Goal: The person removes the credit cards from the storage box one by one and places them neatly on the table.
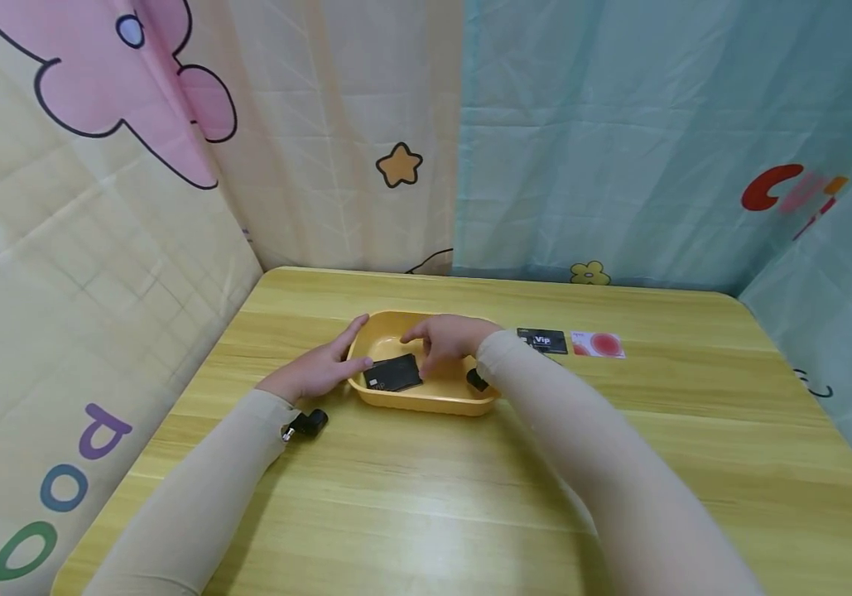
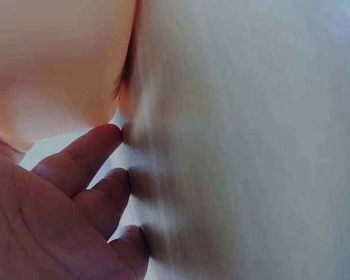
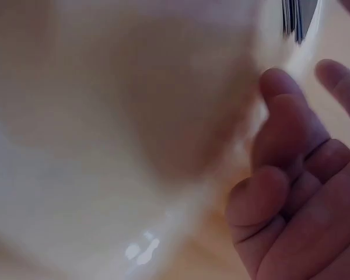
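Note:
A yellow plastic tray (image 1: pixel 426 403) stands on the table, with black cards (image 1: pixel 393 374) at the left of its floor. My left hand (image 1: pixel 321 370) holds the tray's left side, thumb over the rim and fingers outside. In the left wrist view, the left fingertips (image 2: pixel 112 133) reach down to the tabletop beside the tray wall. Inside the tray, my right hand (image 1: pixel 450 338) hovers just right of the cards, index finger extended and the other fingers bent, with nothing visibly held. The right wrist view shows card edges (image 3: pixel 293 20) beyond the right fingers (image 3: pixel 283 125).
To the tray's right lie a black "Vip" card (image 1: pixel 542 340), partly behind the right forearm, and a white-and-red card (image 1: pixel 598 344). The wooden table (image 1: pixel 411 497) meets patterned curtains (image 1: pixel 351 165) at the back and sides.

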A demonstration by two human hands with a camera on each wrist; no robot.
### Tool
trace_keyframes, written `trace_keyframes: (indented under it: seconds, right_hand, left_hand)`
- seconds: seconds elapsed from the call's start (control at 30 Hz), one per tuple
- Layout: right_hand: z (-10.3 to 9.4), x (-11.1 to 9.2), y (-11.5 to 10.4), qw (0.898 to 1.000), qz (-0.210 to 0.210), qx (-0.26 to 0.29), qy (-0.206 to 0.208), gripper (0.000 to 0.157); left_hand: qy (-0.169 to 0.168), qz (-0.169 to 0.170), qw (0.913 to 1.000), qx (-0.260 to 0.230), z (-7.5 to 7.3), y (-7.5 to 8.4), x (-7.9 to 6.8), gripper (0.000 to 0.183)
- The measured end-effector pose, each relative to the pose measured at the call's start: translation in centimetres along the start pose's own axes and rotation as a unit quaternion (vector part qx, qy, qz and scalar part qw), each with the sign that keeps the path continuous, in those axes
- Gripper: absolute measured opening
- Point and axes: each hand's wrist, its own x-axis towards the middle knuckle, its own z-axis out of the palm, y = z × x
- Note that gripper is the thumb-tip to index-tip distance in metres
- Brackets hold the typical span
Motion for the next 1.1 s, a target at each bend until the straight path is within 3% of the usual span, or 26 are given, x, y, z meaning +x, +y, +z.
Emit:
trace_keyframes:
  seconds: [0.4, 1.1]
  right_hand:
    - [0.69, 0.39, -0.25, 0.999, -0.019, -0.046, -0.01, 0.063]
    - [1.02, 0.77, -0.38, 0.999, -0.003, -0.046, -0.004, 0.055]
  left_hand:
    - [0.007, -0.008, 0.9999, 0.003, 0.14, 0.23, 0.09, 0.085]
    - [0.009, -0.008, 0.9999, -0.006, 0.27, 0.23, 0.03, 0.086]
